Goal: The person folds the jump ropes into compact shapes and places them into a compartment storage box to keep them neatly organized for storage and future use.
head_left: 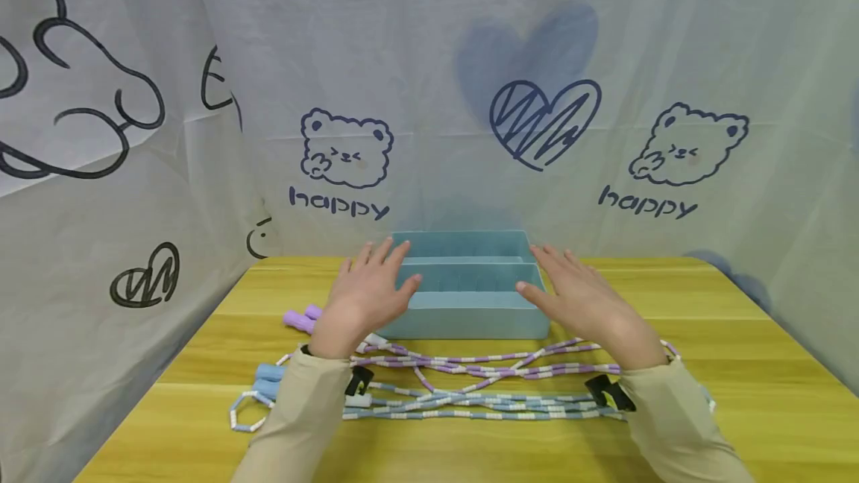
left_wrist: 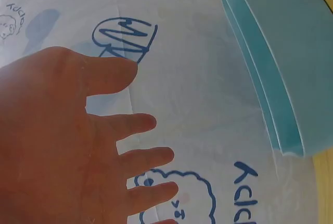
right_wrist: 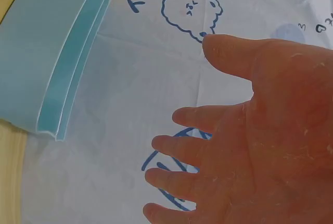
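Note:
My left hand (head_left: 365, 297) is held with fingers spread at the left end of a light-blue two-compartment box (head_left: 470, 319). At its right end my right hand (head_left: 590, 300) hovers the same way, palm toward the box. Neither hand grips anything; both wrist views show straight, parted fingers apart from the box (left_wrist: 307, 78). In front of the box lies a purple-and-white beaded jump rope (head_left: 499, 358), its purple handles (head_left: 300, 320) left of my left hand. Closer to me stretches a blue-and-white beaded jump rope (head_left: 530, 414) with blue handles (head_left: 267, 387), partly hidden under my left forearm.
The yellow wood-grain table (head_left: 751, 408) carries everything. A white printed cloth (head_left: 429, 95) hangs right behind the table and along both sides. Dark wrist straps (head_left: 607, 392) sit over my beige sleeves (head_left: 295, 423).

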`<state>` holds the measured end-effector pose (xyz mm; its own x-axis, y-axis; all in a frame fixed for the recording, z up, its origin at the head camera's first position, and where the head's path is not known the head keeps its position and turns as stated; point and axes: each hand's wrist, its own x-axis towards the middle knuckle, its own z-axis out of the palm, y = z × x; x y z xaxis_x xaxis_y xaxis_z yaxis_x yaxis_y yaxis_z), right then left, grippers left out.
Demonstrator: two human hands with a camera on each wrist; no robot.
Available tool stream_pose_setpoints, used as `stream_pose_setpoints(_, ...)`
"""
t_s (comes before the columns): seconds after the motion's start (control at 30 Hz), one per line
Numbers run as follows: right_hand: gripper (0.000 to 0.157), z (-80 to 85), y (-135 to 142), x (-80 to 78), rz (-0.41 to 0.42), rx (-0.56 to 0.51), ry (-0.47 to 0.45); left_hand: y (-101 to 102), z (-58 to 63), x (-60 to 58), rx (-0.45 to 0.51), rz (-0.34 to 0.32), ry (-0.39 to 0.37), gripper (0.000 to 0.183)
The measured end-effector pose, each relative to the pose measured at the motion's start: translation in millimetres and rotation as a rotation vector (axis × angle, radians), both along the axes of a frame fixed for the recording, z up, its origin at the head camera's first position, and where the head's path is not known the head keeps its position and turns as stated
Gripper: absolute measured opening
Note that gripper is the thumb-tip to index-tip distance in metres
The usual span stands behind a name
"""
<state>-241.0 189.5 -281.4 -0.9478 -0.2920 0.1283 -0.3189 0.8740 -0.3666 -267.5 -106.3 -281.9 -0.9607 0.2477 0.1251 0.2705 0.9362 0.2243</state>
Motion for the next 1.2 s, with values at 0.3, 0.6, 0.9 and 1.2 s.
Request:
stream_pose_setpoints(0.3, 0.077, -8.9, 23.3, -3.8, -0.031, 0.033, 0.011, -33.0, -9.4, -3.4, -0.013, 0.010, 0.013, 0.061)
stream_pose_setpoints(0.6, 0.074, -20.2, 31.8, -6.2, -0.024, 0.026, 0.023, -82.3, -25.4, -9.2, -0.034, -0.013, -0.076, 0.060)
stream_pose_setpoints(0.9, 0.048, -49.1, -6.6, -15.0, 0.264, -0.089, -0.048, -98.8, -53.1, -27.8, 0.110, -0.084, -0.225, 0.064)
stream_pose_setpoints(1.2, 0.043, -81.2, -22.8, -18.1, 0.310, -0.047, -0.253, -106.4, -78.8, -43.5, 0.029, -0.090, -0.235, 0.044)
